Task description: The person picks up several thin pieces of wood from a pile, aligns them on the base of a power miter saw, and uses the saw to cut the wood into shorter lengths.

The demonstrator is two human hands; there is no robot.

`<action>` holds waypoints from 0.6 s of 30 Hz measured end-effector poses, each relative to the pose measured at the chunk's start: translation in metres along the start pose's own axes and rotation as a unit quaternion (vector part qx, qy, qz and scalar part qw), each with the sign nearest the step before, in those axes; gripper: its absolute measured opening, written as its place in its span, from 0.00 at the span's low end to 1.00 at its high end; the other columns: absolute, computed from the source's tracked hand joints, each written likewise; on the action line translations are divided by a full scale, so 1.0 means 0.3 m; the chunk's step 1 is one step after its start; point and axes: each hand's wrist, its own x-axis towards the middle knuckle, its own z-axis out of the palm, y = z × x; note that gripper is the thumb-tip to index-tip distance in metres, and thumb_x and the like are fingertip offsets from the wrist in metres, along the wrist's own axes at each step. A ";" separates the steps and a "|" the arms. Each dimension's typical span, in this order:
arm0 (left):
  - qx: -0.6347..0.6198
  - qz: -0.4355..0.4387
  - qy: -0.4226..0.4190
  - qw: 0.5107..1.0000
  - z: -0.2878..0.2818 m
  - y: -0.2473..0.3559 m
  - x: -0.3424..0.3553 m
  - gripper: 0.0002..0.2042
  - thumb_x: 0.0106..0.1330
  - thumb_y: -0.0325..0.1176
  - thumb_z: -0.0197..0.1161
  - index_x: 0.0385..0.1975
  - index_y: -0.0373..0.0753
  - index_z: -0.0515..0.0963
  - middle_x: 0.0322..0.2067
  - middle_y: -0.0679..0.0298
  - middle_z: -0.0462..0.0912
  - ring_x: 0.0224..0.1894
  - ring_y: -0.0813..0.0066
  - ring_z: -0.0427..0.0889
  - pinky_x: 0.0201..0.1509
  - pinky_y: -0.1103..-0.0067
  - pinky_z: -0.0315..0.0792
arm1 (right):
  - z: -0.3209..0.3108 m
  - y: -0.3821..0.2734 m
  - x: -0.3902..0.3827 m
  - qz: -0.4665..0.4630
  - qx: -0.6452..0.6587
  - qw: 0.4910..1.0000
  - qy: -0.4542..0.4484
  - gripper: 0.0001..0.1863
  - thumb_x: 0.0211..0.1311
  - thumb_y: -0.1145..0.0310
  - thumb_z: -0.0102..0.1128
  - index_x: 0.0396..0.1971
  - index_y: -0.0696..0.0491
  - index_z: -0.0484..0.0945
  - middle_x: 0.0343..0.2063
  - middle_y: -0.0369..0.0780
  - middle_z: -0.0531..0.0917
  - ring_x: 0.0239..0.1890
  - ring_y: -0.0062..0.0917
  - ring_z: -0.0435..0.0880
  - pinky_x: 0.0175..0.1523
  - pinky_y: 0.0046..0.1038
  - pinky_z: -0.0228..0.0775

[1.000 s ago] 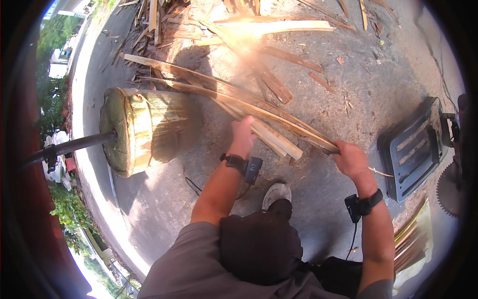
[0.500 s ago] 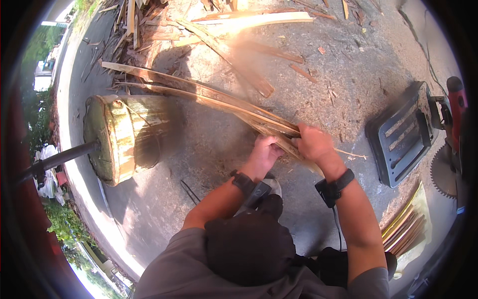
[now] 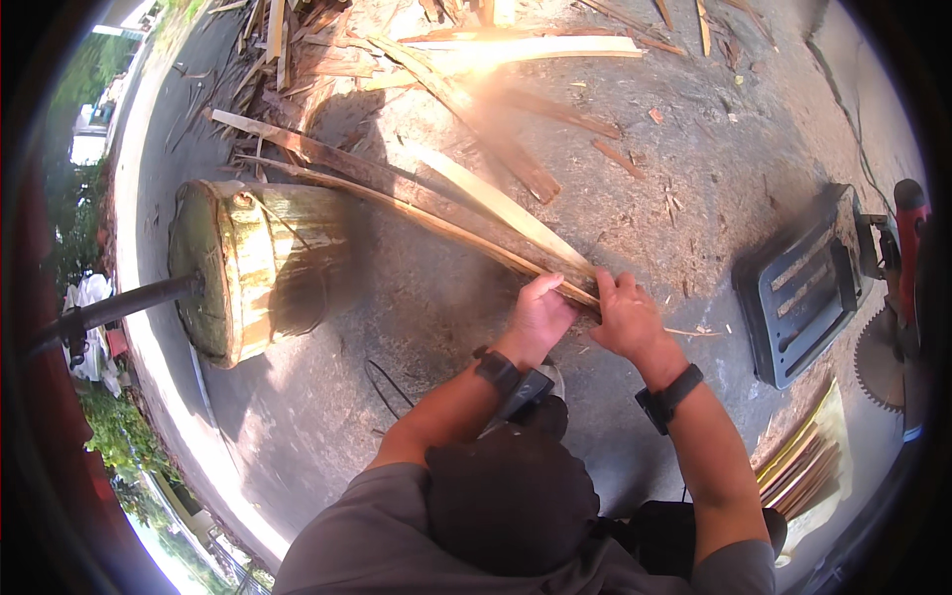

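Long, thin wooden strips [image 3: 436,220] stretch from far left to my hands in the middle, their near ends close together. One pale strip [image 3: 501,205] is fanned away from the darker ones on the far side. My left hand [image 3: 541,319] closes on the near ends from below, its thumb lying along the top strip. Right beside it, my right hand [image 3: 631,315] is wrapped over the tips of the strips, its fingers partly hiding them. Both wrists carry dark bands.
A log section [image 3: 263,268] with a dark bar [image 3: 124,305] at its end lies left. Loose wood scraps [image 3: 327,59] are piled at the back. A dark slotted metal base [image 3: 803,288], a round toothed saw blade [image 3: 880,362] and bundled strips [image 3: 801,466] are on the right.
The strips, bunched together before, are now spread, with the pale one swung out on the far side. My left hand has turned more palm-up and my right hand has shifted slightly nearer.
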 end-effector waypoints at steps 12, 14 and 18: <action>-0.048 -0.009 0.038 0.998 0.016 0.030 0.039 0.11 0.65 0.33 0.54 0.44 0.36 0.72 0.35 0.57 0.78 0.36 0.67 0.78 0.40 0.73 0.73 | -0.090 -0.006 0.017 0.034 0.004 0.999 -0.023 0.27 0.48 0.60 0.62 0.48 0.58 0.73 0.49 0.53 0.74 0.49 0.45 0.76 0.55 0.38 0.70; -0.062 -0.015 0.048 0.997 0.012 0.040 0.052 0.12 0.66 0.33 0.53 0.45 0.36 0.72 0.35 0.56 0.78 0.36 0.67 0.78 0.40 0.73 0.73 | -0.108 -0.009 0.020 0.043 0.000 0.999 0.004 0.27 0.48 0.60 0.61 0.49 0.58 0.73 0.46 0.52 0.75 0.49 0.45 0.76 0.55 0.38 0.70; -0.108 -0.055 0.079 0.989 0.000 0.068 0.087 0.13 0.68 0.33 0.52 0.48 0.35 0.71 0.36 0.55 0.78 0.37 0.67 0.78 0.40 0.73 0.73 | -0.145 -0.035 0.041 0.008 0.002 0.998 0.069 0.42 0.40 0.65 0.68 0.59 0.55 0.59 0.44 0.54 0.75 0.45 0.49 0.78 0.51 0.40 0.72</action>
